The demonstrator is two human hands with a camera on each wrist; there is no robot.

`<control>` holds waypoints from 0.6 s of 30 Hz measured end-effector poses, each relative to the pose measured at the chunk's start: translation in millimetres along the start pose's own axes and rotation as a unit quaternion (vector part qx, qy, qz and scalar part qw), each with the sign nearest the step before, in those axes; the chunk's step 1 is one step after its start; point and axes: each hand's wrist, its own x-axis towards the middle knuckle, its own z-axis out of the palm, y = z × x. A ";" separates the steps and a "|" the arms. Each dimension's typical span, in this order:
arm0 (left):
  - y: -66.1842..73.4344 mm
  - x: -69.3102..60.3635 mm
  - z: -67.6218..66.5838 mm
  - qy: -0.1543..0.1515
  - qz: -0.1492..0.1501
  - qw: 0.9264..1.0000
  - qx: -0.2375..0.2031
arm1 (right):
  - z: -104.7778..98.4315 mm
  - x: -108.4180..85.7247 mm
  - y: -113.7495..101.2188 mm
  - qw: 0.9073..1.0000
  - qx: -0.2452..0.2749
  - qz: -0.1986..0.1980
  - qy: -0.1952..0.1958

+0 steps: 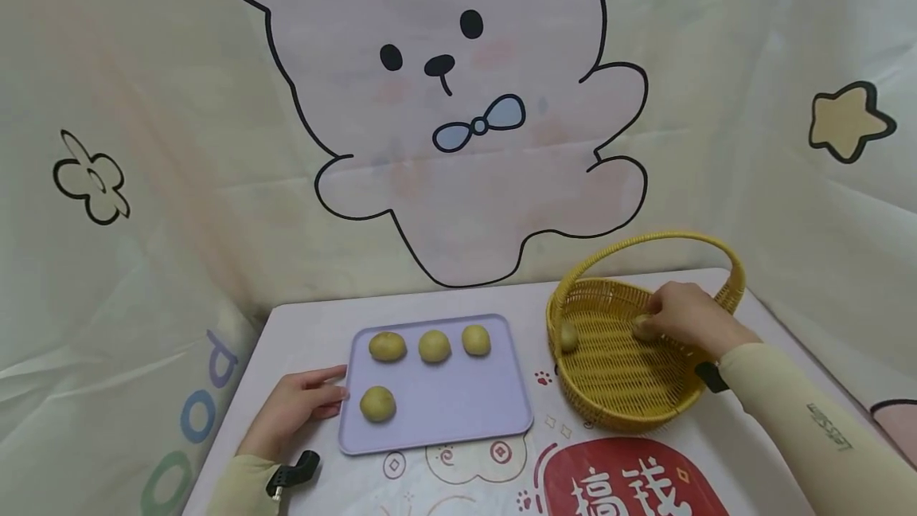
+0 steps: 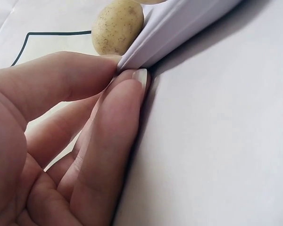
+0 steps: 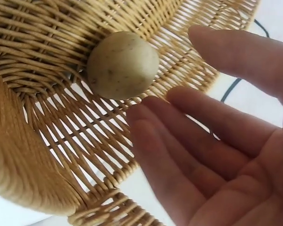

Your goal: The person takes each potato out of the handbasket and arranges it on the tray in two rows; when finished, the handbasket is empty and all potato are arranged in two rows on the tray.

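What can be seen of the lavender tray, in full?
The lavender tray is rectangular, with rounded corners and a low raised rim; it looks like plastic. It lies on the white table, left of the basket. Four potatoes sit on it: three along the far side, one near the left near corner. The left grip pinches its left edge.

Soft, even light over the wicker basket [image 1: 623, 381]
In the right wrist view, the tabletop [image 3: 280, 16] beyond it washes out nearly white; the potato [image 3: 123, 65] inside has 1 shaded side.
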 end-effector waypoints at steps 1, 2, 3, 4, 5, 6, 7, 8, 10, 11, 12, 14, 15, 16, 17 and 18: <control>-0.6 0.4 0.3 -0.001 0.000 1.000 -0.002 | 0.4 0.8 0.8 1.000 0.002 0.006 -0.002; -1.1 0.6 0.5 -0.001 0.000 1.000 -0.002 | 0.8 1.5 1.6 1.000 0.000 0.008 -0.002; -1.4 0.6 0.7 -0.003 0.002 1.000 0.000 | 1.2 2.2 2.2 1.000 0.000 0.010 -0.001; -1.8 0.9 1.0 -0.001 0.001 1.000 -0.001 | 1.9 3.2 3.1 1.000 -0.001 0.012 -0.001; -2.1 1.1 1.1 -0.002 0.003 1.000 0.000 | 2.8 4.2 4.0 1.000 -0.002 0.014 -0.001; -2.6 1.4 1.4 0.000 0.001 1.000 0.001 | 4.0 5.4 5.0 1.000 -0.003 0.014 0.000; -2.8 1.3 1.6 0.000 0.002 1.000 0.002 | 5.2 6.8 6.1 1.000 -0.003 0.015 0.001; -2.7 0.9 1.8 0.000 0.002 1.000 0.004 | 6.4 8.3 7.1 1.000 -0.003 0.015 0.002; -3.0 0.8 1.9 -0.001 0.002 1.000 0.006 | 9.4 11.8 9.4 1.000 -0.002 0.015 0.004; -3.0 0.9 1.8 0.000 0.000 1.000 0.005 | 10.4 13.1 10.1 1.000 -0.002 0.015 0.005; -2.7 0.7 1.8 0.002 -0.001 1.000 0.004 | 11.1 14.1 10.6 1.000 -0.004 0.015 0.007; -1.5 0.2 1.7 0.003 -0.004 1.000 0.000 | 11.1 15.5 10.7 1.000 -0.011 0.018 0.007; -1.4 0.1 1.6 0.002 -0.003 1.000 0.001 | 10.9 15.8 10.1 1.000 -0.013 0.020 0.006; -1.0 -0.1 1.4 0.002 -0.003 1.000 0.000 | 10.3 16.0 9.3 1.000 -0.016 0.022 0.006; -0.9 0.1 1.3 0.003 -0.002 1.000 0.000 | 9.5 15.9 8.4 0.999 -0.020 0.024 0.005; -0.8 -0.2 1.3 0.003 -0.001 1.000 0.003 | 8.6 15.7 7.4 0.999 -0.023 0.025 0.005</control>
